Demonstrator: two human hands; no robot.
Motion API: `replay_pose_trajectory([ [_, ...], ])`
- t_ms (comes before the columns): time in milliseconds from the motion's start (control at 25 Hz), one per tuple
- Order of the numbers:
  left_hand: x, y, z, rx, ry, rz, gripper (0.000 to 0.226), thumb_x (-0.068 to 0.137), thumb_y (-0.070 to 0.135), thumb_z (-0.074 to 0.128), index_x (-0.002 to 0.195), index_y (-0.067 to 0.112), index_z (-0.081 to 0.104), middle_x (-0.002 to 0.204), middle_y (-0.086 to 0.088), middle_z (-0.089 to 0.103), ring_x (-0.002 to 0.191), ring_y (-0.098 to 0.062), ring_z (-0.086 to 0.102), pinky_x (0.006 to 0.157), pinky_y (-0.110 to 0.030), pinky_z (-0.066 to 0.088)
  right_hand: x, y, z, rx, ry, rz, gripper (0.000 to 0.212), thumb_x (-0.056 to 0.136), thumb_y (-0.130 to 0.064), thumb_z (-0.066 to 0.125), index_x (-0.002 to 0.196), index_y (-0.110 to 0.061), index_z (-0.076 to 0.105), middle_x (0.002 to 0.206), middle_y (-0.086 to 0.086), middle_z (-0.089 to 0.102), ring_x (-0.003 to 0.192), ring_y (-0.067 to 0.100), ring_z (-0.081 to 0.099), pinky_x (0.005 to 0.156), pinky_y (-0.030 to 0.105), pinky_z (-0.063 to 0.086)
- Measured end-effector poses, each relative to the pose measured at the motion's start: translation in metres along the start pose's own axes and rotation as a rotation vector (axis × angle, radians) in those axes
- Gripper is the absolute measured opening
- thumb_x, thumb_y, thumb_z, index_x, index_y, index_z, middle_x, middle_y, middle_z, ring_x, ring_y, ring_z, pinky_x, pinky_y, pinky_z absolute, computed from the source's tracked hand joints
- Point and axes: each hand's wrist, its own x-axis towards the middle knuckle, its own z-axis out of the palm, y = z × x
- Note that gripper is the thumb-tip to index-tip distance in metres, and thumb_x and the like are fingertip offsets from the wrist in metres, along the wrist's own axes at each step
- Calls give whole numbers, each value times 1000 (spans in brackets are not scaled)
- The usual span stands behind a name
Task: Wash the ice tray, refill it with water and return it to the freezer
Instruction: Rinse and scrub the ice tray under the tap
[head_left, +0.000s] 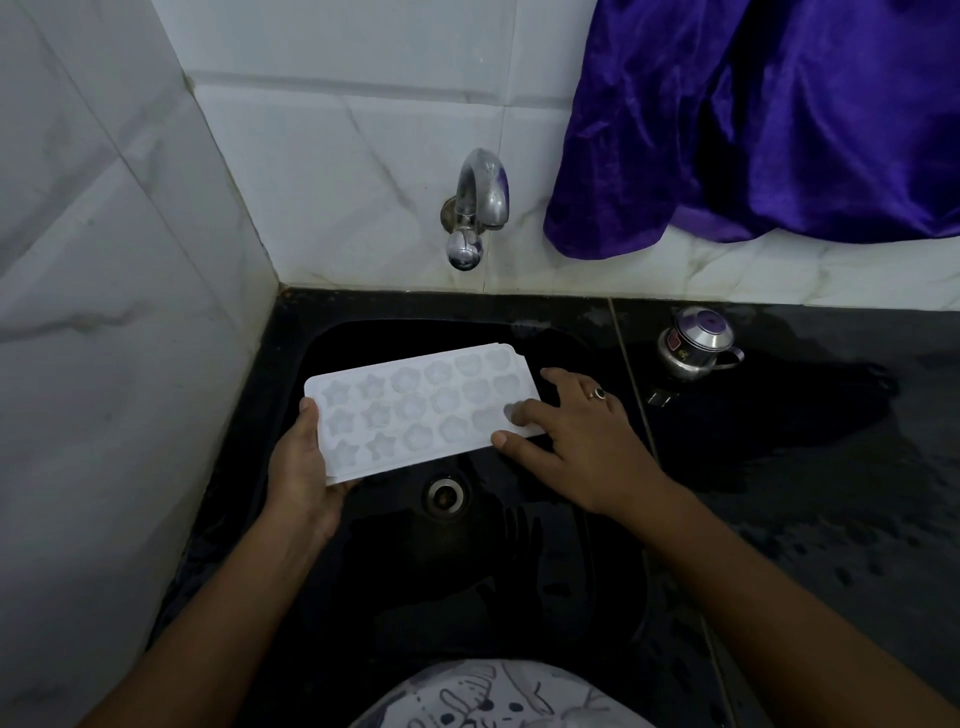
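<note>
Looking for writing first, I find only a small red sticker on the lidded steel pot (693, 345), too small to read. It stands on the black worktop (789, 426) to the right of the sink, well apart from the tray, handle pointing right.

I see the white ice tray (415, 410) held over the black sink (363, 332), in front of and lower than the steel wall tap (480, 197), cavities facing up in three rows, some star-shaped. It slants, right end farther from me, and sits just above the drain (445, 493) in the view.

The left hand (306, 467) grips the tray's left short end, thumb on the top edge and fingers curled underneath. The right hand (571, 431) lies spread and fairly flat over the right end, with straight fingers touching the tray and a ring (597, 393) on one finger.

A purple cloth (753, 119) hangs down the tiled back wall, its hem just right of the tap. The tiled side wall (104, 260) runs close along the sink's left rim, so room is tight on the left hand's side. The worktop looks wet, with open surface in front of the pot
</note>
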Motion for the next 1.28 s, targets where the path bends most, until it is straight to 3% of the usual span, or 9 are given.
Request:
replay_pose_trajectory([
  [160, -1, -2, 4, -4, -17, -4, 42, 112, 49, 41, 113, 22, 74, 104, 1, 84, 92, -18, 81, 66, -34, 63, 2, -4, 0, -105, 58, 30, 65, 91, -77, 32, 133, -36, 60, 163, 7, 28, 151, 32, 23, 120, 54, 22],
  [360, 1, 1, 2, -13, 0, 3, 41, 111, 49, 44, 111, 22, 75, 104, 0, 84, 92, -20, 81, 72, -38, 62, -1, -3, 0, -25, 5, 20, 67, 90, -78, 31, 138, -39, 58, 163, 5, 27, 152, 31, 21, 120, 54, 20],
  [520, 0, -4, 4, -32, -4, -5, 41, 111, 48, 44, 110, 22, 75, 100, 1, 84, 89, -19, 82, 61, -32, 65, 0, -9, 3, -56, 53, 28, 69, 91, -78, 31, 136, -35, 59, 164, 7, 26, 151, 32, 21, 121, 56, 21],
  [720, 0, -1, 6, -38, 3, 11, 39, 111, 48, 44, 108, 24, 75, 97, 2, 84, 85, -17, 82, 57, -30, 64, 5, -16, 6, 461, -22, 221, 57, 94, -73, 49, 126, -29, 66, 168, 3, 17, 154, 29, 14, 120, 53, 23],
  [840, 0, -1, 7, -34, 9, 12, 38, 111, 48, 46, 107, 24, 75, 96, 3, 84, 84, -16, 82, 58, -30, 64, 8, -19, 5, 534, -50, 276, 60, 94, -73, 48, 124, -25, 69, 165, 0, 21, 151, 27, 17, 117, 50, 28],
  [960, -1, 0, 6, -25, 1, 8, 38, 111, 48, 45, 107, 23, 75, 97, 2, 84, 85, -17, 82, 60, -31, 64, 7, -14, 2, 364, -61, 205, 59, 95, -73, 42, 119, -28, 70, 159, 1, 30, 148, 27, 24, 119, 53, 27],
  [1080, -3, -2, 5, -14, -5, 5, 39, 111, 47, 45, 108, 21, 75, 98, 1, 84, 85, -17, 82, 57, -29, 63, 3, -5, -2, -35, 8, 44, 59, 95, -74, 32, 120, -34, 67, 155, 2, 36, 146, 29, 28, 119, 54, 22],
  [1160, -4, -1, 6, -16, -6, -1, 39, 111, 47, 45, 110, 21, 75, 98, 1, 84, 85, -18, 82, 56, -29, 63, 3, 0, -5, -245, 62, -30, 58, 96, -73, 28, 126, -38, 64, 161, 6, 31, 150, 33, 24, 121, 59, 19],
  [1280, -2, 2, 6, -21, -4, 7, 39, 112, 47, 44, 110, 23, 74, 97, 3, 84, 86, -16, 82, 59, -30, 64, 5, 2, -10, -340, 65, -43, 60, 98, -74, 26, 139, -42, 55, 169, 10, 21, 155, 37, 17, 123, 64, 14],
])
